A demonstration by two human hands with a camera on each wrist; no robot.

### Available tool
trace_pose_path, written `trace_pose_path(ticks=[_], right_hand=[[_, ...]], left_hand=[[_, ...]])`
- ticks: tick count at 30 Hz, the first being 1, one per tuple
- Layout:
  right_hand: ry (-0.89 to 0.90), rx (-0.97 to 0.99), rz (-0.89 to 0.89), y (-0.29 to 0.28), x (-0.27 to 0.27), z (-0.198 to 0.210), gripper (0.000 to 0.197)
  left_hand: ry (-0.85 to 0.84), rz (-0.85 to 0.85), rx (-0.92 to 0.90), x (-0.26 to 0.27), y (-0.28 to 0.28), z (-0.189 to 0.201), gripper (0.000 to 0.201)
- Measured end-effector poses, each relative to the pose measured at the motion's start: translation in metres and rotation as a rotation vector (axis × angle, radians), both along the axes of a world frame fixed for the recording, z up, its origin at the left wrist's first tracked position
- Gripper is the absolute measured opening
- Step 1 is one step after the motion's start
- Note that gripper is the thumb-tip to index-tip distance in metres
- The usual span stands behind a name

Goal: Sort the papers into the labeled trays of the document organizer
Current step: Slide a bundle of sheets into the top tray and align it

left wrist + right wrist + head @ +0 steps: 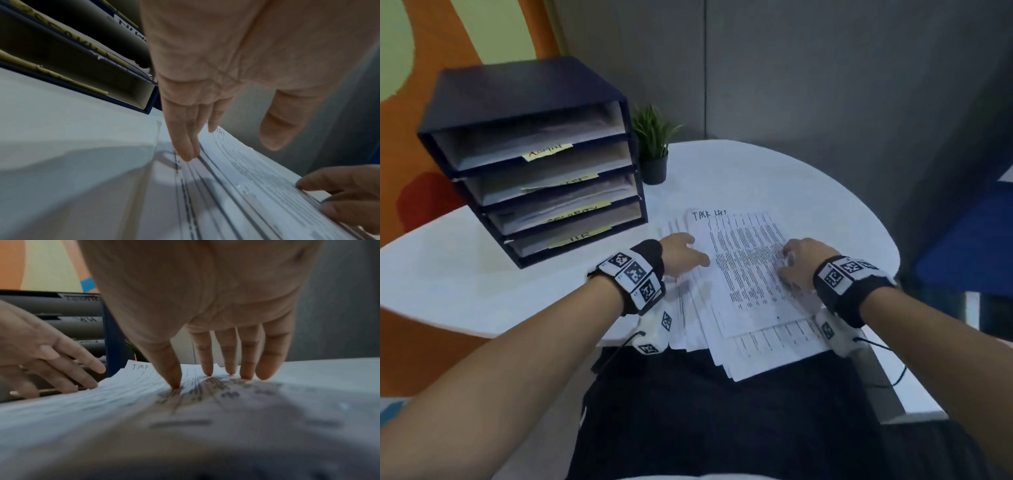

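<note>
A fanned stack of printed papers [743, 291] lies on the white table's near edge, its top sheet hand-marked at the head. My left hand [683, 255] rests on the stack's left side, its straight fingers [185, 146] touching the sheet edges. My right hand [796, 263] presses the top sheet [144, 386] with thumb and fingertips [174, 382]. The dark blue document organizer [530, 161] stands at the back left, with several trays bearing yellow labels [548, 151] and holding papers.
A small potted plant [654, 147] stands right of the organizer. The white round table [774, 178] extends behind the papers. A blue chair [969, 236] is at the right. The stack overhangs the table's edge above my lap.
</note>
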State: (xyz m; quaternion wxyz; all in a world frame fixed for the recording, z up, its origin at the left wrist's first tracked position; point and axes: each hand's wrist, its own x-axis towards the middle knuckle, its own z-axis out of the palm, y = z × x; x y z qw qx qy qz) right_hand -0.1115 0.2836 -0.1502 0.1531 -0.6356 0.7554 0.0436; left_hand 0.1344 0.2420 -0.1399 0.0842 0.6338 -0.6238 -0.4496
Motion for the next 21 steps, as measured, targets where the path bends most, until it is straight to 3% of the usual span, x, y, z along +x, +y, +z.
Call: trace_pose_path(ticks=[3,7,12,21], right_hand=[[-0.085,-0.082,-0.082,0.005,0.003,-0.016,0.05],[-0.131,-0.127,-0.27,0.01,0.004,-0.028,0.075],[-0.268,-0.147,-0.3,0.017,-0.002,-0.032,0.086],[-0.628,-0.198,-0.243,0.048,-0.008,-0.029,0.073]], left_hand=[[-0.047,-0.048,-0.033,-0.001,0.004,-0.005,0.076],[-0.001,-0.005,-0.038,0.001,0.005,-0.007,0.073],[0.118,0.072,-0.01,0.0,0.005,-0.009,0.071],[0.169,0.096,-0.054,0.001,0.013,-0.013,0.067]])
